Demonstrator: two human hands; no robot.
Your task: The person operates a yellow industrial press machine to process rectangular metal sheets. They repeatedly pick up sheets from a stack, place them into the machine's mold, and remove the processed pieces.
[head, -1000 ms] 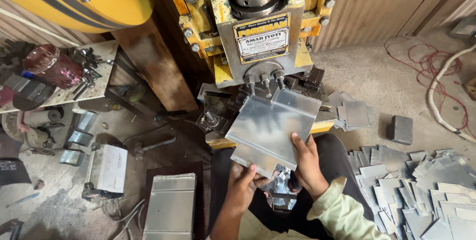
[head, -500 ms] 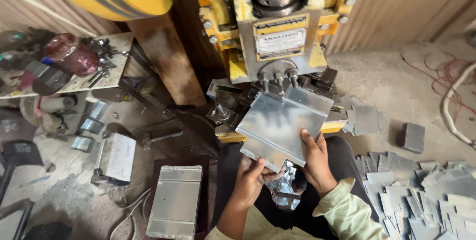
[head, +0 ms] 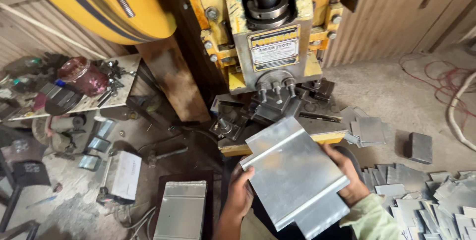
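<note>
Overhead, rectangular yellow-bordered plate [head: 273, 50] fronts press [head: 263, 36]

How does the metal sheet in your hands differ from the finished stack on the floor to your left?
The held sheet is tilted in the air, gripped by the left hand and right hand at its edges; the floor stack lies flat and untouched. The held sheet is a single piece near the press; the stack looks several pieces deep. Both are shiny grey metal with bent ridges.
</note>
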